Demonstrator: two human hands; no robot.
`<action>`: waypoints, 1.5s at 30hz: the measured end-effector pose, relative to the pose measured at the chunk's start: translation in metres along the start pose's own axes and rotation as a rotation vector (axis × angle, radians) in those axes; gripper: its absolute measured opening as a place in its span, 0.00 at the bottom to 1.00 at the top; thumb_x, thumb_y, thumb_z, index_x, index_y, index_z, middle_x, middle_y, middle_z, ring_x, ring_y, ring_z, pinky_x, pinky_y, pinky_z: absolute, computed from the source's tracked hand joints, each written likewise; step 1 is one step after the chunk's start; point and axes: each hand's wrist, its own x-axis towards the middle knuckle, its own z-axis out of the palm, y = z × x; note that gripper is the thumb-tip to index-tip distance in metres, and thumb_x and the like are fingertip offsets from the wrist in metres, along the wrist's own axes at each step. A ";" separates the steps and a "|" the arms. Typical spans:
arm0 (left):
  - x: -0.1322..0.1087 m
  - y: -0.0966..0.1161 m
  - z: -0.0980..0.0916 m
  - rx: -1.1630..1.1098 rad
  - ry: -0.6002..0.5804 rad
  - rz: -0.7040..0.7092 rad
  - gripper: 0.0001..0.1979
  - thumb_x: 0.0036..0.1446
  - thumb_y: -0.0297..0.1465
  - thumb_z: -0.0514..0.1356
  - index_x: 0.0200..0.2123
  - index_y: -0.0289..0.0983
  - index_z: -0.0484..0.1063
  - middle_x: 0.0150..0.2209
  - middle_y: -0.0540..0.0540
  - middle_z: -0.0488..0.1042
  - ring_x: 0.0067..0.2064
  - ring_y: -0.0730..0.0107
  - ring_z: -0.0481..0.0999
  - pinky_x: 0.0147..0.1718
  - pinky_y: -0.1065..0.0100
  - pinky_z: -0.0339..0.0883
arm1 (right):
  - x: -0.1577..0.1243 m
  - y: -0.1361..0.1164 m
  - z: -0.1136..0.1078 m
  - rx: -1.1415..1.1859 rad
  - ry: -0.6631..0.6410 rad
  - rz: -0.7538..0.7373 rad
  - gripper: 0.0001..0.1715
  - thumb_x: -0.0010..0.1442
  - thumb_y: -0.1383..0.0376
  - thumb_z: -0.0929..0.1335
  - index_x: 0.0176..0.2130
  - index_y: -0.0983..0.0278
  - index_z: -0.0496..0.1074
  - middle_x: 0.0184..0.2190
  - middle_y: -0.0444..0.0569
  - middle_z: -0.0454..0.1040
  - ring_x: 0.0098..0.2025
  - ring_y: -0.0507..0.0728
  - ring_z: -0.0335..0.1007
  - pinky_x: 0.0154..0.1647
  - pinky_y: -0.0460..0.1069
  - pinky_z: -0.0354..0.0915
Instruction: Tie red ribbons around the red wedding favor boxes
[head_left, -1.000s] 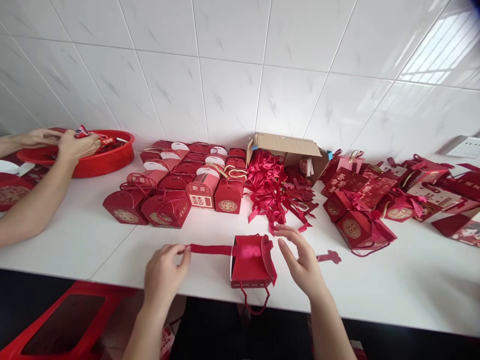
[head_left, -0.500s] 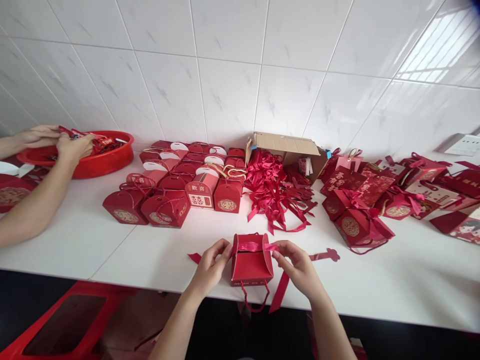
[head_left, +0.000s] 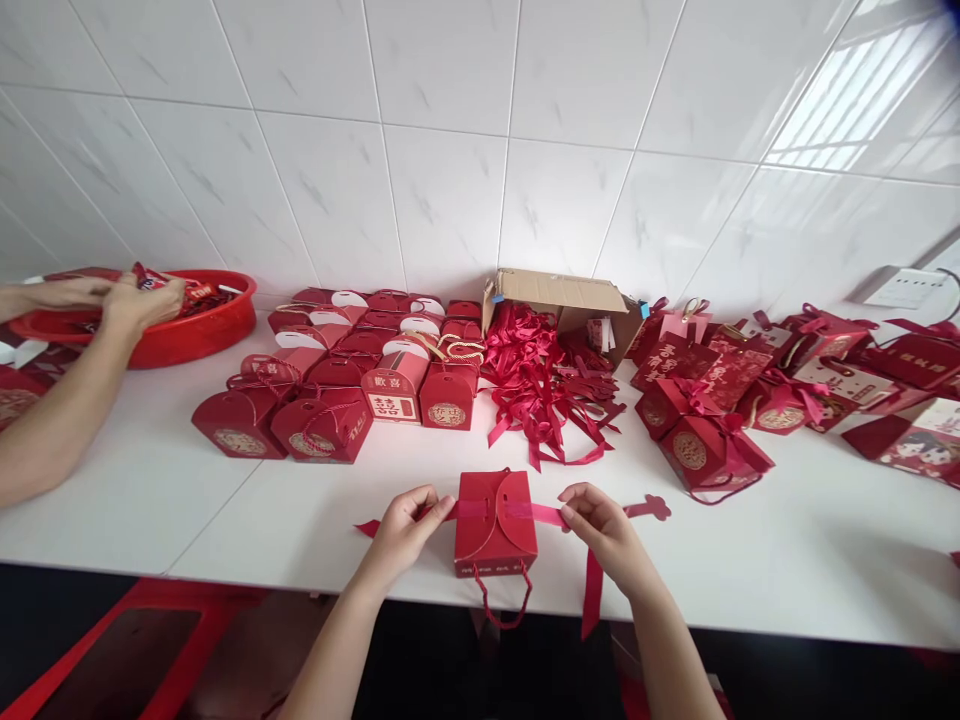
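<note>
The small red box (head_left: 495,535) sits right at the front edge of the tabletop (head_left: 750,570), between the person's two hands, and its cord handle (head_left: 501,600) dangles off the edge. A pinkish ribbon (head_left: 536,514) runs flat across the curved top flaps. The left hand (head_left: 405,525) has its grip pinched closed on the ribbon by the box's left side. The right hand (head_left: 604,525) is pinched closed on it just off the right side, with the loose tail (head_left: 592,595) hanging over the edge.

Risks, imo:
- **Falling or tipping:** The box looks like light card and it's very near the edge, so an uneven pull from one side could drag it off or tip it forward.
- **Tension:** Too much could buckle the flaps or pop them apart. Too little and the ribbon could slide off that rounded top.
- **Slipping:** The ribbon looks slippery, so either pinch could lose it.
- **Snagging:** The hanging tail could tangle with the cord handle.
- **Clutter:** The red cutout (head_left: 649,508) just beside the right hand and the ribbon pile (head_left: 547,400) behind the box could get swept around.

The other person's hands (head_left: 139,300) are well off to the left at the red basin (head_left: 187,325), so a clash seems unlikely.
</note>
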 end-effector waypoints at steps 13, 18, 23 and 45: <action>-0.038 -0.010 -0.005 0.161 0.427 0.078 0.18 0.61 0.46 0.53 0.32 0.40 0.73 0.38 0.44 0.74 0.44 0.60 0.74 0.41 0.67 0.68 | -0.017 0.017 0.018 -0.245 0.518 -0.158 0.19 0.59 0.49 0.67 0.34 0.62 0.72 0.38 0.53 0.73 0.40 0.61 0.70 0.38 0.53 0.68; -0.074 -0.012 0.007 0.327 0.144 0.100 0.19 0.65 0.42 0.48 0.44 0.43 0.77 0.44 0.41 0.74 0.49 0.56 0.74 0.47 0.60 0.70 | -0.039 0.021 0.047 0.108 0.129 0.135 0.24 0.60 0.47 0.66 0.39 0.64 0.74 0.17 0.41 0.65 0.18 0.50 0.56 0.19 0.46 0.55; -0.070 -0.035 0.014 0.334 0.121 -0.105 0.24 0.63 0.47 0.49 0.57 0.45 0.69 0.57 0.39 0.68 0.64 0.44 0.58 0.61 0.41 0.52 | -0.033 0.023 0.060 0.738 0.033 0.432 0.26 0.58 0.47 0.69 0.47 0.61 0.72 0.12 0.34 0.60 0.13 0.44 0.44 0.13 0.41 0.42; -0.038 -0.001 0.016 -1.083 0.553 -0.492 0.06 0.62 0.24 0.56 0.33 0.36 0.71 0.31 0.49 0.76 0.28 0.70 0.78 0.22 0.71 0.69 | -0.020 0.010 0.045 1.000 0.395 0.222 0.12 0.46 0.63 0.78 0.32 0.62 0.76 0.28 0.40 0.73 0.27 0.47 0.69 0.24 0.41 0.67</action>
